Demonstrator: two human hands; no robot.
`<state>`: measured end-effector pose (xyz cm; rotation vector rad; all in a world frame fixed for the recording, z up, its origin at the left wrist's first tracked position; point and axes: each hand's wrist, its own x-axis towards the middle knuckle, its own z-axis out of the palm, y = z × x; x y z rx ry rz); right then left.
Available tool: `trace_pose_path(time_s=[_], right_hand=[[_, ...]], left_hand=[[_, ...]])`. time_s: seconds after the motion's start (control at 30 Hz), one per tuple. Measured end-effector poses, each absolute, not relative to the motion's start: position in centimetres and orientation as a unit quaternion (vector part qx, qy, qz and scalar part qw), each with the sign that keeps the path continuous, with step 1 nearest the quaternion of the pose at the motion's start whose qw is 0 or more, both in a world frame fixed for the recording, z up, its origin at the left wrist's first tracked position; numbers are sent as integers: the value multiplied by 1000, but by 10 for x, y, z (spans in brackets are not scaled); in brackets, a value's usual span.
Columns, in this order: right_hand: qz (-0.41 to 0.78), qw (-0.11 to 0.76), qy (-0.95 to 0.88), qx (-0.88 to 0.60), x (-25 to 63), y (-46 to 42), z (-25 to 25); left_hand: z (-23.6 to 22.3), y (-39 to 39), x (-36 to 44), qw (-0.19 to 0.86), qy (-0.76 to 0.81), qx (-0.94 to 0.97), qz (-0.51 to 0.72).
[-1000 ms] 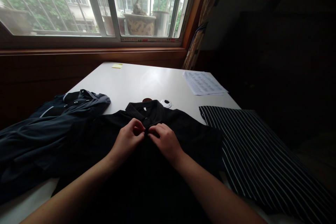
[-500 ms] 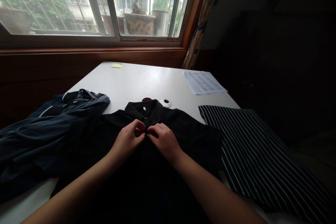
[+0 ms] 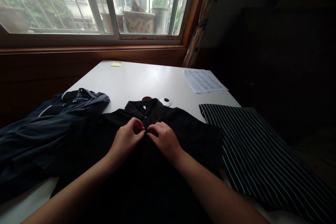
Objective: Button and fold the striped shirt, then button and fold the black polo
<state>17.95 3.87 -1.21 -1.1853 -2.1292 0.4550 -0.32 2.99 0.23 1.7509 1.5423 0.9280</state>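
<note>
A black collared shirt (image 3: 189, 126) lies spread on the white table (image 3: 147, 80), collar toward the window. My left hand (image 3: 128, 133) pinches the front placket just below the collar, thumb and forefinger together. Facing it, my right hand (image 3: 164, 139) pinches the placket from the other side, its fingertips almost touching those of my left. A small button (image 3: 146, 117) shows above the fingertips, at the neck opening. Whatever sits right between the fingertips is too dark and small to make out.
A dark blue shirt (image 3: 60, 122) with buttons lies at the left, a striped black garment (image 3: 252, 147) at the right. Beyond the collar are a white round object (image 3: 165, 102) and a brown one (image 3: 146, 98). Printed papers (image 3: 203, 81) and yellow sticky notes (image 3: 116, 64) lie farther back.
Both hands keep their pinch at the placket, with only slight finger movement. The whole view has shifted a little.
</note>
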Motion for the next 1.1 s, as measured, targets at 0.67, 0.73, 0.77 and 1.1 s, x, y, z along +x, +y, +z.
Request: trace_pose_path(time_s=[0.67, 0.73, 0.77, 1.1], right_hand=[[206, 353, -795, -449, 179, 37, -12], [209, 354, -794, -448, 179, 38, -12], [211, 355, -793, -447, 179, 38, -12], [228, 355, -789, -447, 180, 39, -12]], left_hand=[[-12, 38, -3, 365, 520, 637, 436], [-13, 38, -3, 381, 502, 635, 447], [-13, 39, -4, 389, 492, 634, 452], [-4, 38, -3, 452, 454, 623, 449]])
